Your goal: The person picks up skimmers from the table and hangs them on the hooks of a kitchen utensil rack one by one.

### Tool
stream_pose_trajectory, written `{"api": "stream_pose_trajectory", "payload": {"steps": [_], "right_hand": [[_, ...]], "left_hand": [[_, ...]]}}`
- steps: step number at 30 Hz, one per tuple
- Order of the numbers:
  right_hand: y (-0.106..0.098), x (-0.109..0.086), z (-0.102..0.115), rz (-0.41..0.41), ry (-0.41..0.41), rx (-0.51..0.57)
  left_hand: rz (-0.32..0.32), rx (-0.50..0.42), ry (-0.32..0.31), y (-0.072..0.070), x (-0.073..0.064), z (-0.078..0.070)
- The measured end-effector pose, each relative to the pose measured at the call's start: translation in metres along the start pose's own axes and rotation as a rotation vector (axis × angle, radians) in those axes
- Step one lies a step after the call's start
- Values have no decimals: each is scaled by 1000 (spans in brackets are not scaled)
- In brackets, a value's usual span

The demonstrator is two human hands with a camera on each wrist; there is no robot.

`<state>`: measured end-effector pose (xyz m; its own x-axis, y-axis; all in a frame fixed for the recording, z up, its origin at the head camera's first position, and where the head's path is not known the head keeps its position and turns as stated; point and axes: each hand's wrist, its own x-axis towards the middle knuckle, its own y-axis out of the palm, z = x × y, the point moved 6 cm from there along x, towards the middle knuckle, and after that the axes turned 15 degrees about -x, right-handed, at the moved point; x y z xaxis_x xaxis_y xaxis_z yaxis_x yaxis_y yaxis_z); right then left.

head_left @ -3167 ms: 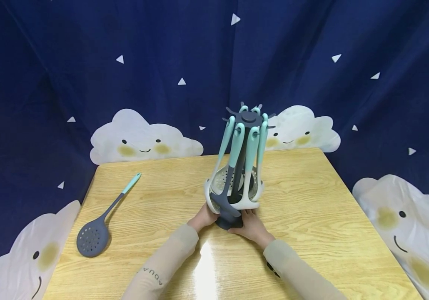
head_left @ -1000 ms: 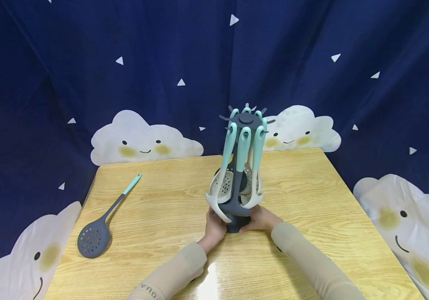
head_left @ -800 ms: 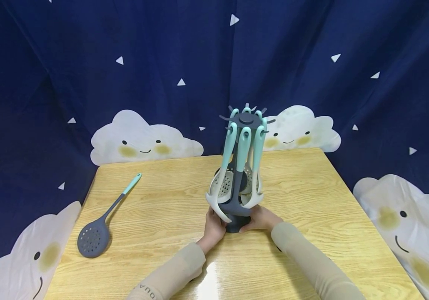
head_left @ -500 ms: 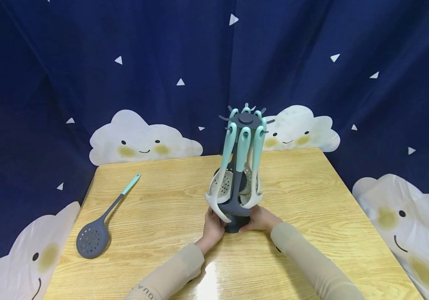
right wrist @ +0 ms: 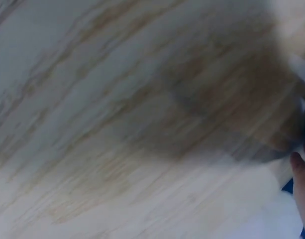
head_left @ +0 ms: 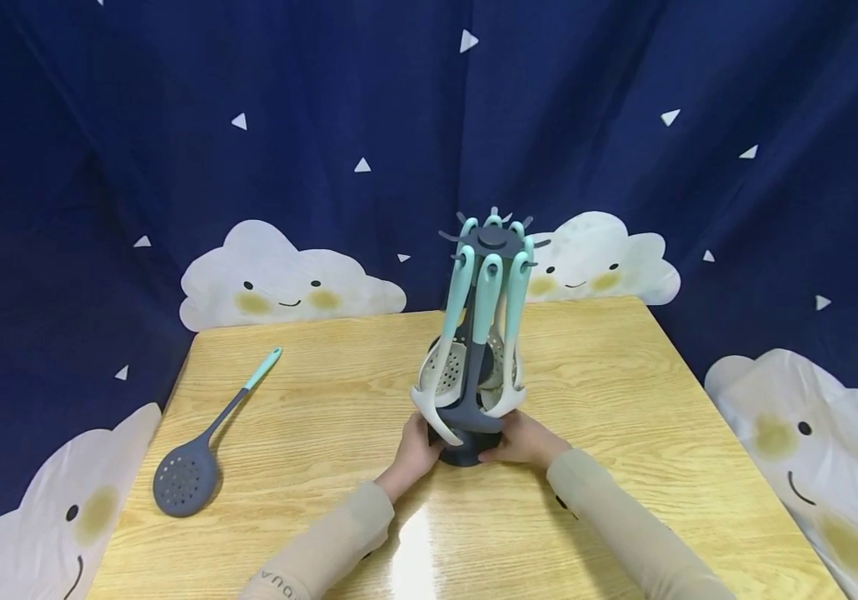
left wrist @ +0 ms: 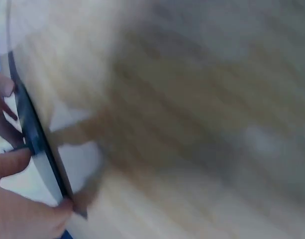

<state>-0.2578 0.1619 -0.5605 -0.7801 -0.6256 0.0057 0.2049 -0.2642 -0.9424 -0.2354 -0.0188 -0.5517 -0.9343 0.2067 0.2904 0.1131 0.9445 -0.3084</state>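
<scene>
A dark utensil stand [head_left: 491,239] stands upright just right of the table's middle, ringed by hooks. Mint-handled kitchen utensils [head_left: 489,300] hang round it, grey and white, some with perforated heads. My left hand [head_left: 416,454] holds the left side of its round base [head_left: 462,452]. From the other side my right hand [head_left: 525,442] grips the base, its thumb at the front. Utensil heads cover part of both hands. In the left wrist view fingertips [left wrist: 60,211] press on the dark base edge [left wrist: 35,124]; only a bit of hand [right wrist: 302,186] shows in the right wrist view.
A dark grey skimmer [head_left: 186,477] with a mint handle lies at the left of the wooden table [head_left: 309,400]. Behind the table hangs a dark blue curtain [head_left: 286,100] with white triangles and smiling clouds.
Since the earliest frame the stand has turned, so different utensils face front, and its base sits slightly farther right. In the last half second my left hand has shifted a little left along the base.
</scene>
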Motion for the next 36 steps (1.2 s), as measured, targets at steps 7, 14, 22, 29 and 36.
{"api": "stream_pose_trajectory", "payload": {"steps": [7, 14, 22, 29, 36], "right_hand": [[-37, -12, -23, -188, 99, -11], [-105, -23, -27, -499, 178, -277], [-185, -32, 6, -832, 73, -442], [-240, -34, 49, -1029, -23, -445], [-276, -38, 87, -1168, -89, -396]], "left_hand": [[18, 145, -117, -40, 10, 10], [-113, 334, -45, -107, 25, 5], [-246, 510, 54, -169, 33, 3], [-342, 546, 96, -206, 29, 5], [-384, 546, 30, -243, 29, 14]]}}
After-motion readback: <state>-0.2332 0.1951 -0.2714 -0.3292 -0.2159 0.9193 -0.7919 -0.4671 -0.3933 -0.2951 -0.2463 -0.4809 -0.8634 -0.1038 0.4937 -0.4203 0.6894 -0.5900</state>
